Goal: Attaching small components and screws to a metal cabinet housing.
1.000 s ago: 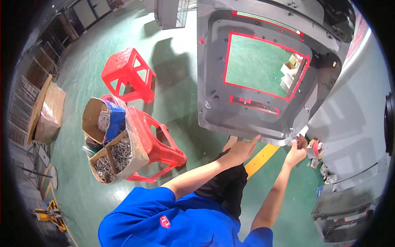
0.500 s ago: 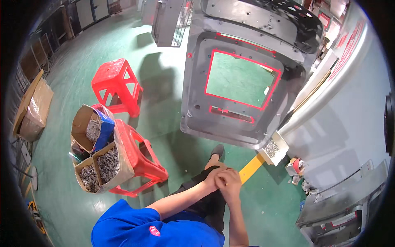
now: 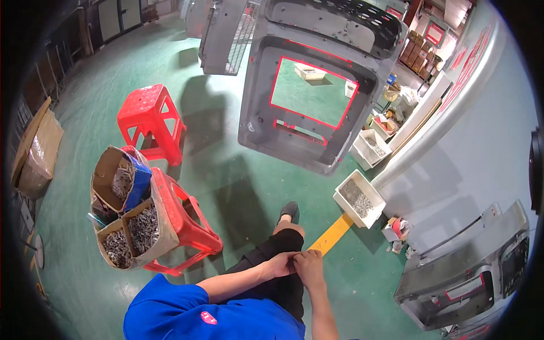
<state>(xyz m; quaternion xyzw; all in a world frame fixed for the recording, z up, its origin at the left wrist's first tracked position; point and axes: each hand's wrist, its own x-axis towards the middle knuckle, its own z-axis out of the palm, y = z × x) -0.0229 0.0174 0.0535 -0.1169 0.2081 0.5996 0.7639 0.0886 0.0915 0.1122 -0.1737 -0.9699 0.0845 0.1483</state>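
My left hand [image 3: 280, 264] and my right hand [image 3: 309, 267] meet in front of my lap, over the dark shorts. Their fingers are curled and drawn together at the tips. Whatever they may pinch is too small or too hidden to make out. Beyond them, out of reach of both hands, hangs a large grey metal housing panel [image 3: 258, 122]. It has a red-edged rectangular opening and a narrow red-edged slot beneath.
Cardboard boxes [image 3: 164, 241] of small metal fasteners rest on a red stool [image 3: 190, 212] at my left, with another red stool [image 3: 148, 107] behind. White bins [image 3: 371, 218] of small parts line the right side. A grey panel [image 3: 419, 289] leans at lower right.
The hanging panel has swung farther away and tilted, uncovering white bins at the right. My hands have shifted from overlapping to side by side, fingertips meeting. The whole view has shifted slightly.
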